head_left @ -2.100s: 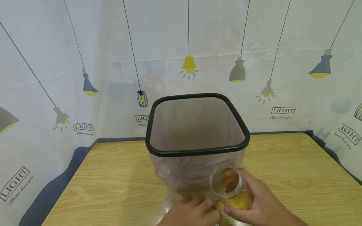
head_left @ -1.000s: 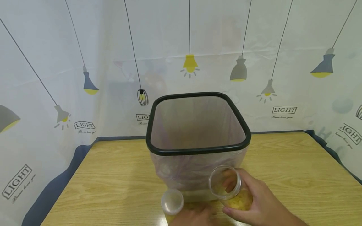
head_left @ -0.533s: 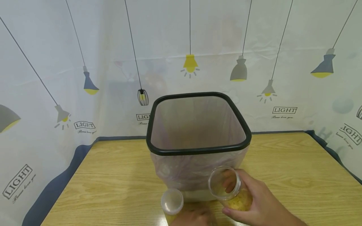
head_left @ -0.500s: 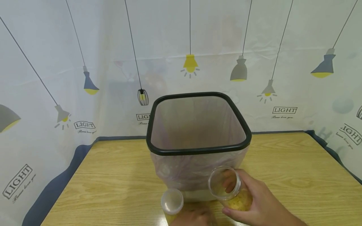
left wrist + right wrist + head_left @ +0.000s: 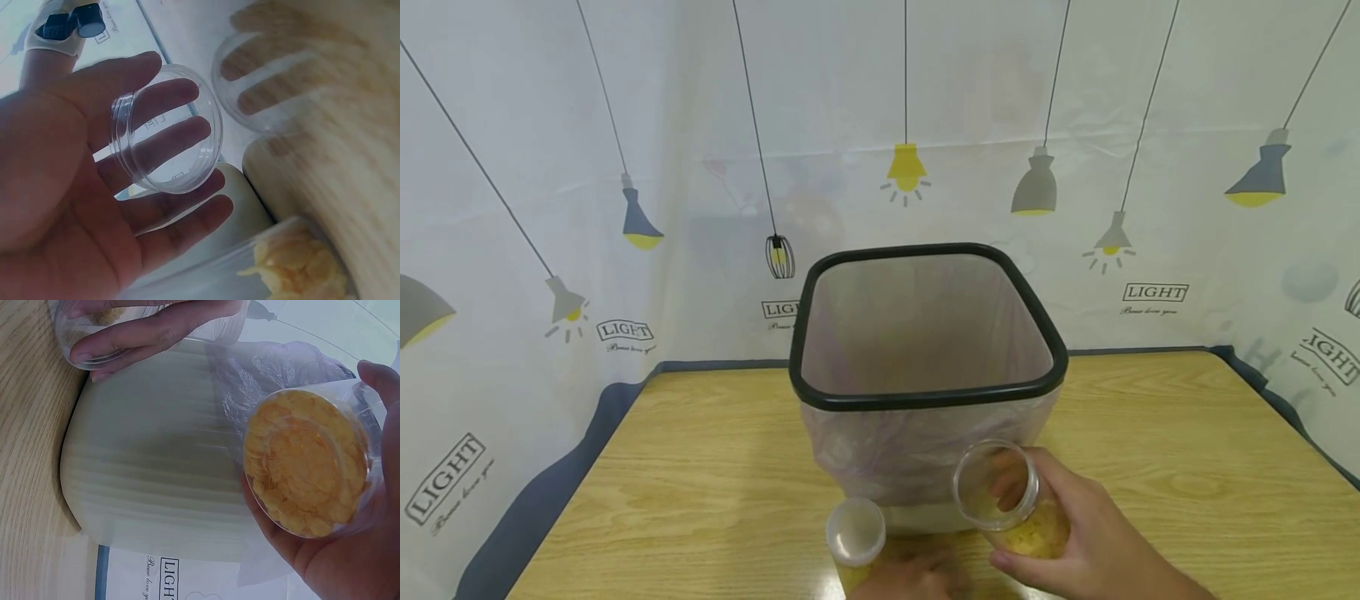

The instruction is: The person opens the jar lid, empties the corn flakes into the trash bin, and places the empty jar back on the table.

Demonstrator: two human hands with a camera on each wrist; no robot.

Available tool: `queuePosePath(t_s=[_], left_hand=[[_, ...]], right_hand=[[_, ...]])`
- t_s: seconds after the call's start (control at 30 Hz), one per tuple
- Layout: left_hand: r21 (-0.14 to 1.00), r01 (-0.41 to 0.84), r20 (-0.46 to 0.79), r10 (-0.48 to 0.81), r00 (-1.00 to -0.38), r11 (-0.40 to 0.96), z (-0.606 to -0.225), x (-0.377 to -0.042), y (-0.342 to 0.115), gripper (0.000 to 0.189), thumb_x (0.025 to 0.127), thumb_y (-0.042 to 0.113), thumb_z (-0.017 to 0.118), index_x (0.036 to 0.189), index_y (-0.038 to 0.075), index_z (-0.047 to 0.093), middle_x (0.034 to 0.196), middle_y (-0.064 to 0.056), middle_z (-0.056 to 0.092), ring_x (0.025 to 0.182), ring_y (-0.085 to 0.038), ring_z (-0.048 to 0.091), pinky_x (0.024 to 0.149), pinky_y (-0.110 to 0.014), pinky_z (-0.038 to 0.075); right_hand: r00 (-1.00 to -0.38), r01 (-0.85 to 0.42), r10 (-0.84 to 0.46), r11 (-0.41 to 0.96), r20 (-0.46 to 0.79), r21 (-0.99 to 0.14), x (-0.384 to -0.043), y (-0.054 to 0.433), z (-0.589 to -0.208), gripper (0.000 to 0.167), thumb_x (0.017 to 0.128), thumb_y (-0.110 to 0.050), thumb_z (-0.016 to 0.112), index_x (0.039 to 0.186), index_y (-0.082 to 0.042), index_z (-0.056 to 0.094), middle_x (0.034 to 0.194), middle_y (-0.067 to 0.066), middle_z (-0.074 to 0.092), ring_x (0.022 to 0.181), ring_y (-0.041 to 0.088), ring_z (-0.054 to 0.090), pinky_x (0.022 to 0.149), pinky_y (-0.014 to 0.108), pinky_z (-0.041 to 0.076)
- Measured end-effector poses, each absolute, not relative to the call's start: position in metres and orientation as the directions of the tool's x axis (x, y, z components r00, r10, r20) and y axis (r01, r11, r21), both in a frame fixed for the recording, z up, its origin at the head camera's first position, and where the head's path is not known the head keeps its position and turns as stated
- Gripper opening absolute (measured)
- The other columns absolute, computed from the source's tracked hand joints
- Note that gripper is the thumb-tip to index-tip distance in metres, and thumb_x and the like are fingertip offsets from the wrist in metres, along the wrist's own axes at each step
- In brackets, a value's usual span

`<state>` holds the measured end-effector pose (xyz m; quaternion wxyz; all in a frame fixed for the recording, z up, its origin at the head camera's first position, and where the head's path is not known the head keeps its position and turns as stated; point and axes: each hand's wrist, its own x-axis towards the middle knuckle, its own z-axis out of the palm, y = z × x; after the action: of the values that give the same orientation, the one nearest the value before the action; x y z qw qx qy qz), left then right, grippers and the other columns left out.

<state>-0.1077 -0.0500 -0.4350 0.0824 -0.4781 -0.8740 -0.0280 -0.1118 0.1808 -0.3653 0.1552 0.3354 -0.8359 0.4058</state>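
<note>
My right hand (image 5: pixel 1078 529) grips a clear plastic jar (image 5: pixel 306 465) of thin yellow flakes. The jar tilts, its uncovered mouth facing up and left in the head view. Low in the head view, my left hand (image 5: pixel 69 162) is blurred and partly cut off. From the left wrist, a clear round lid (image 5: pixel 209 134) shows between its thumb and fingers, close over the wooden table. Just left of that hand stands a second jar (image 5: pixel 856 533) with its top covered; yellow pieces (image 5: pixel 300 262) show inside it in the left wrist view.
A pale bin (image 5: pixel 150 462) stands right behind both hands, with a black square rim (image 5: pixel 925 400) and a thin pinkish bag liner (image 5: pixel 917 458). A printed lamp-pattern cloth (image 5: pixel 970 100) walls the wooden table (image 5: pixel 700 467) at the back and sides.
My left hand has drawn down toward the bottom edge of the head view, uncovering more of the second jar. The right hand and its jar have hardly moved.
</note>
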Motion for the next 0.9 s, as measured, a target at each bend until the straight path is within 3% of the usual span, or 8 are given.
queuePosePath(t_s=[0.27,0.4,0.53,0.7,0.9], left_hand=[[-0.051,0.842,0.165,0.836,-0.524,0.537,-0.440,-0.108,-0.052,0.025,0.086,0.035,0.068,0.111,0.034,0.071,0.116,0.016,0.067,0.109,0.000,0.059,0.086,-0.020,0.049],[-0.055,0.834,0.151,0.830,-0.537,0.549,-0.440,-0.107,-0.052,0.025,0.088,0.037,0.066,0.113,0.035,0.070,0.118,0.017,0.067,0.109,-0.002,0.060,0.086,-0.025,0.051],[-0.009,0.823,0.126,0.817,-0.563,0.568,-0.439,-0.103,-0.050,0.024,0.090,0.040,0.065,0.112,0.036,0.070,0.118,0.018,0.066,0.109,-0.003,0.061,0.087,-0.032,0.053],[-0.022,0.831,0.118,0.827,-0.550,0.556,-0.438,-0.102,-0.049,0.027,0.089,0.043,0.066,0.115,0.037,0.070,0.119,0.019,0.065,0.110,-0.004,0.061,0.088,-0.034,0.054],[-0.145,0.852,0.302,0.842,-0.446,0.503,-0.447,-0.103,-0.046,0.011,0.086,0.040,0.068,0.095,0.035,0.071,0.099,0.020,0.065,0.098,0.000,0.059,0.089,-0.024,0.049]], right_hand=[[-0.754,-0.656,-0.426,0.456,0.500,-0.602,-0.110,0.182,-0.363,0.073,0.069,-0.027,0.091,0.131,-0.021,0.053,0.111,-0.008,0.067,0.092,0.002,0.062,0.074,0.024,0.055],[-0.799,-0.599,-0.414,0.474,0.437,-0.646,-0.108,0.182,-0.361,0.072,0.072,-0.029,0.089,0.132,-0.024,0.051,0.112,-0.009,0.066,0.092,0.001,0.062,0.073,0.024,0.055],[-0.803,-0.593,-0.415,0.485,0.428,-0.643,-0.108,0.182,-0.360,0.071,0.072,-0.031,0.089,0.132,-0.025,0.051,0.113,-0.009,0.066,0.093,0.001,0.062,0.073,0.024,0.055],[-0.813,-0.578,-0.414,0.485,0.410,-0.656,-0.108,0.183,-0.359,0.070,0.073,-0.031,0.088,0.132,-0.026,0.051,0.114,-0.009,0.066,0.094,0.001,0.061,0.072,0.024,0.055],[-0.802,-0.593,-0.418,0.477,0.426,-0.649,-0.108,0.183,-0.358,0.068,0.073,-0.031,0.088,0.131,-0.024,0.052,0.113,-0.009,0.066,0.094,0.002,0.062,0.074,0.024,0.055]])
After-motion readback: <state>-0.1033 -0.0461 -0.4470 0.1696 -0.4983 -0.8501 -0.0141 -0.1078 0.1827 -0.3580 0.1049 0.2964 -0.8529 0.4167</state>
